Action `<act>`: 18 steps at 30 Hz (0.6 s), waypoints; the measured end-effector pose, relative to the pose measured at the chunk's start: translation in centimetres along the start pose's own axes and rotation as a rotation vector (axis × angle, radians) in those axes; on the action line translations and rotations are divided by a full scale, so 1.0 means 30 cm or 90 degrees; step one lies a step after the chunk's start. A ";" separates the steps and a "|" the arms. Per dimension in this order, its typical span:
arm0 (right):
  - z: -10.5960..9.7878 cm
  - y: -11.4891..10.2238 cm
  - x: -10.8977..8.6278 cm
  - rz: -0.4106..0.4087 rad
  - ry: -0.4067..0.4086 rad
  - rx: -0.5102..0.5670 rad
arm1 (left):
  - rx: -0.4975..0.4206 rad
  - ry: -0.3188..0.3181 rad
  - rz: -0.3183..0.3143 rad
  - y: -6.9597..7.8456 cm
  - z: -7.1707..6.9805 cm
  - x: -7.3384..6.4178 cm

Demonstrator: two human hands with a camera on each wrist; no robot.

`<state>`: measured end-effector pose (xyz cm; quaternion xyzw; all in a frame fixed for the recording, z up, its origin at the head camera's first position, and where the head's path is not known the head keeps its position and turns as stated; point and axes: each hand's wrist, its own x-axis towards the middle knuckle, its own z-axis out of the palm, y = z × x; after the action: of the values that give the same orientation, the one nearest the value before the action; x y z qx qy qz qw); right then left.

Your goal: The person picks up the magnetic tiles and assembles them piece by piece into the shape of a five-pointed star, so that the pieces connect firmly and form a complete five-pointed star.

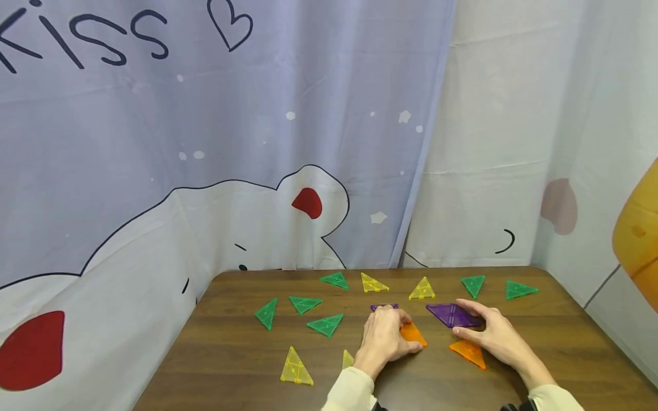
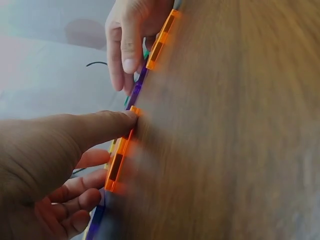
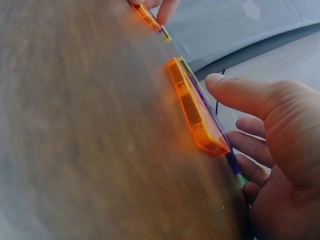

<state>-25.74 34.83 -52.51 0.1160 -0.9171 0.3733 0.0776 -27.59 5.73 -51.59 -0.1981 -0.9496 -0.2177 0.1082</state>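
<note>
My left hand [image 1: 382, 337] holds an orange triangular tile [image 1: 413, 334] flat on the table. In the left wrist view the thumb [image 2: 112, 122] presses the orange tile's near corner and the other fingers reach over behind it. Just beyond this hand lies a purple triangular tile [image 1: 377, 307], partly covered. My right hand [image 1: 496, 334] is over two purple triangular tiles [image 1: 446, 313] lying edge to edge, its thumb and fingers spread, apparently just above them. A second orange triangular tile [image 1: 470, 354] lies in front of the right hand.
Several green triangular tiles [image 1: 326, 325] lie at the left and back of the wooden table [image 1: 231, 354]. Yellow triangular tiles [image 1: 296, 368] lie at front left and at the back, one partly hidden by the left forearm. A printed curtain [image 1: 257, 142] hangs behind.
</note>
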 end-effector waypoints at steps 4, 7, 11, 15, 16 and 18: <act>0.005 0.002 -0.002 0.014 0.000 -0.003 | -0.021 -0.004 0.003 0.009 0.005 0.004; 0.010 0.002 -0.002 0.019 0.001 -0.002 | -0.027 0.003 0.010 0.013 0.010 0.007; 0.011 0.002 -0.002 0.016 0.004 0.000 | -0.036 0.014 0.016 0.015 0.018 0.012; 0.012 0.003 0.001 0.009 0.008 -0.003 | -0.059 0.028 0.028 0.019 0.027 0.016; 0.013 0.003 0.002 0.007 0.009 -0.003 | -0.061 0.033 0.033 0.020 0.029 0.017; 0.016 0.002 0.004 0.001 0.011 -0.008 | -0.061 0.041 0.040 0.022 0.032 0.018</act>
<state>-25.91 34.52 -52.85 0.1118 -0.9187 0.3689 0.0861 -27.91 6.90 -52.04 -0.2258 -0.9274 -0.2654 0.1361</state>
